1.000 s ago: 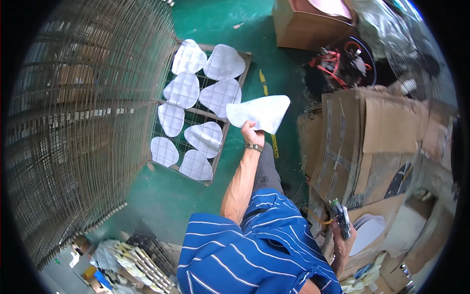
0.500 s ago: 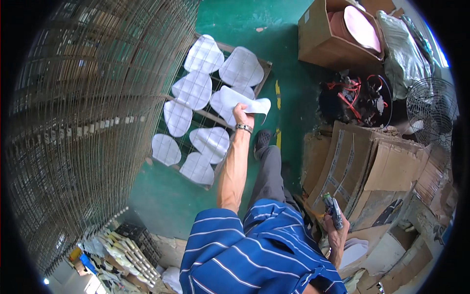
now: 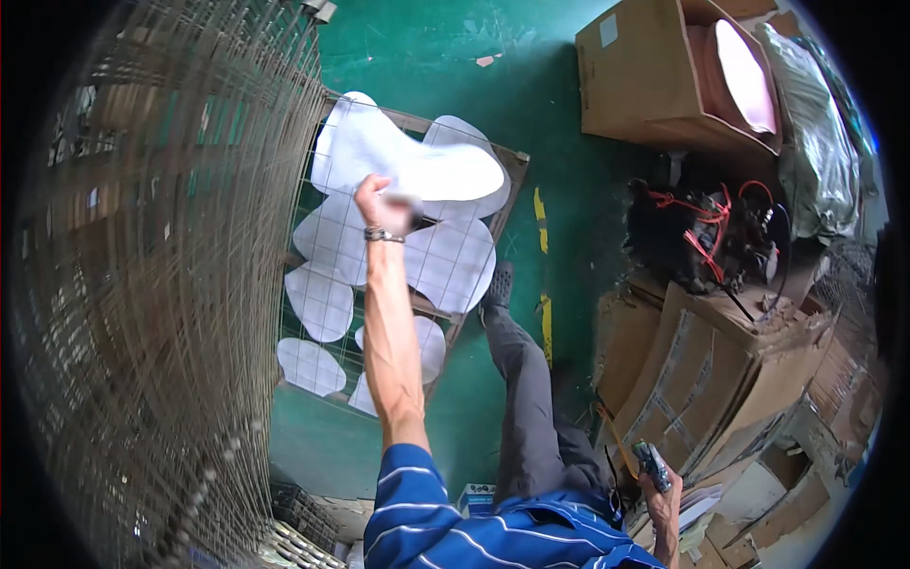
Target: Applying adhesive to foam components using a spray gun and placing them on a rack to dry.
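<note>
Nearby, wire racks (image 3: 171,247) crowd the left side, while stacked cardboard (image 3: 668,365) and a tangle of red cords (image 3: 718,226) stand to the right, apart from the wire-grid frame (image 3: 513,190). The left hand (image 3: 387,205), partly blurred, pinches 1 white sheet (image 3: 431,171) over that frame, overlapping other pale pieces (image 3: 457,261). The right hand (image 3: 663,493) grips a dark tool (image 3: 651,465) near the cardboard. At upper right, an open carton (image 3: 630,81) contains rounded sheets (image 3: 746,76), pinkish and whitish.
</note>
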{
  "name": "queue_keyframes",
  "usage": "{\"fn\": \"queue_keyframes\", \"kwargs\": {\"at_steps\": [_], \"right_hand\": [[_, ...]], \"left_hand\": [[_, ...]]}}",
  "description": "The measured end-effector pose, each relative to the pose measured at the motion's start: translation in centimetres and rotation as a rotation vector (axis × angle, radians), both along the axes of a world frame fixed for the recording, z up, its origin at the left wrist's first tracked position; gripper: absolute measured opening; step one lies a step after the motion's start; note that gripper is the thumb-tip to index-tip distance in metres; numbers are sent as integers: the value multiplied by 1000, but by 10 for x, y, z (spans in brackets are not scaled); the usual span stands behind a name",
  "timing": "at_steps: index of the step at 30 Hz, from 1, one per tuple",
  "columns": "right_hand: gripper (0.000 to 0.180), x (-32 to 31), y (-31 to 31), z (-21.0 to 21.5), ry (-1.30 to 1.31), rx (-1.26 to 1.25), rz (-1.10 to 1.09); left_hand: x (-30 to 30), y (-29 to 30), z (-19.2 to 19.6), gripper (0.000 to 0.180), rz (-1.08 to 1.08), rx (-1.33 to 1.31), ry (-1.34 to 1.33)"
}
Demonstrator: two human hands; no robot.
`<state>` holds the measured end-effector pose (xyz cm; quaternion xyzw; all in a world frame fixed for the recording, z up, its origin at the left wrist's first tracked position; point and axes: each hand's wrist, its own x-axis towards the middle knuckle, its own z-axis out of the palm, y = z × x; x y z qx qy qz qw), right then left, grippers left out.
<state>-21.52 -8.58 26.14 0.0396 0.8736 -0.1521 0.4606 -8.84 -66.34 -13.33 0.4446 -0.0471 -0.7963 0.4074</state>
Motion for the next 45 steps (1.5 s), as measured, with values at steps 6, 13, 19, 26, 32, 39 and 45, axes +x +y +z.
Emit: {"fn": "queue_keyframes", "kwargs": {"at_steps": [6, 13, 19, 26, 32, 39, 45], "right_hand": [[48, -15, -54, -67, -71, 62, 56], [52, -15, -60, -78, -78, 52, -15], [51, -3, -4, -26, 52, -84, -53], [50, 37, 153, 60, 270, -221, -111], [50, 113, 368, 126, 520, -329, -283], [50, 184, 574, 170, 584, -466, -477], [43, 220, 659, 187, 669, -538, -614]], "left_hand": [[81, -85, -122, 54, 25, -135, -123], [181, -35, -281, 79, -960, 187, -1394], [106, 241, -187, 63, -1236, -369, -1242], [64, 426, -29, 62, -1517, -303, -993], [107, 560, 81, 56, -1481, -532, -1072], [172, 719, 140, 49, -1632, -597, -1297], [186, 802, 141, 47, -1664, -649, -1202]]}}
